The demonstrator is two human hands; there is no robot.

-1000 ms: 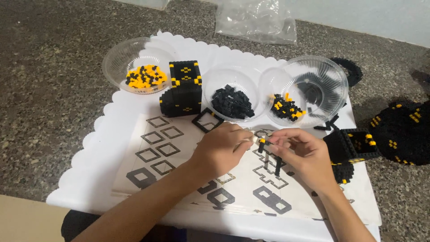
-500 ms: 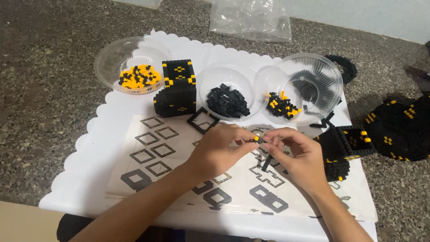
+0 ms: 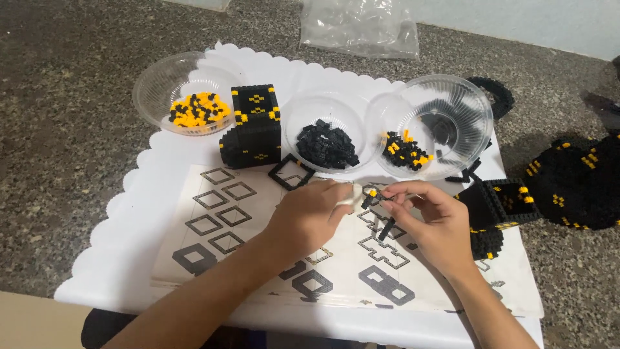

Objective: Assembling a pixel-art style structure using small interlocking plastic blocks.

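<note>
Left hand and right hand – both bare, no gloves, rings or watch; forearms uncovered to frame edge – no sleeves visible

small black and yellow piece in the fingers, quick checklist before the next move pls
1. Both hands on the piece: ok. The left hand and right hand pinch the small black and yellow piece between their fingertips.
2. Piece held over the instruction sheet: ok.
3. Exact alignment of the piece's parts: cannot tell, too small and partly hidden by fingers.
4. Spare pieces close by: ok. The bowl of black pieces and the bowl of mixed black and yellow pieces sit just beyond the hands.
5. Finished black block out of the way: ok, it stands apart on the white tray.
</note>
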